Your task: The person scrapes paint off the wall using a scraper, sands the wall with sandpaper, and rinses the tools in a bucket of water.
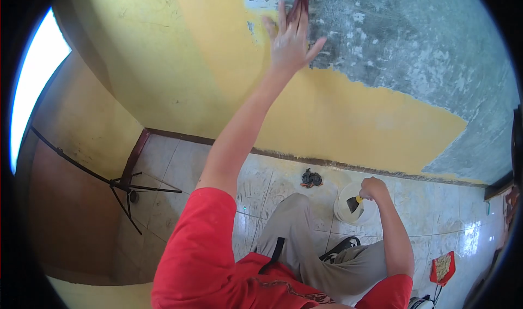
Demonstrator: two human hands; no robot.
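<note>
High on the wall, my left hand (pixel 290 50) is raised with its fingers spread. A dark reddish-brown thing (pixel 299 5) shows at its fingertips, between the hand and the wall; whether the hand grips or only presses it is unclear. The wall there is part yellow paint (pixel 338 110), part bare grey surface (pixel 392 42). Low on the right, my right hand (pixel 373 189) is closed around the yellow handle of a putty knife (pixel 354 203). The knife's dark blade points down into a white bucket (pixel 344 215) on the floor.
A crumpled black bag (pixel 311 178) lies on the tiled floor (pixel 253 181) near the wall's foot. A black tripod stand (pixel 126 187) is at the left. At the lower right sits a red dustpan (pixel 443 268) with pale debris. My bent legs are beside the bucket.
</note>
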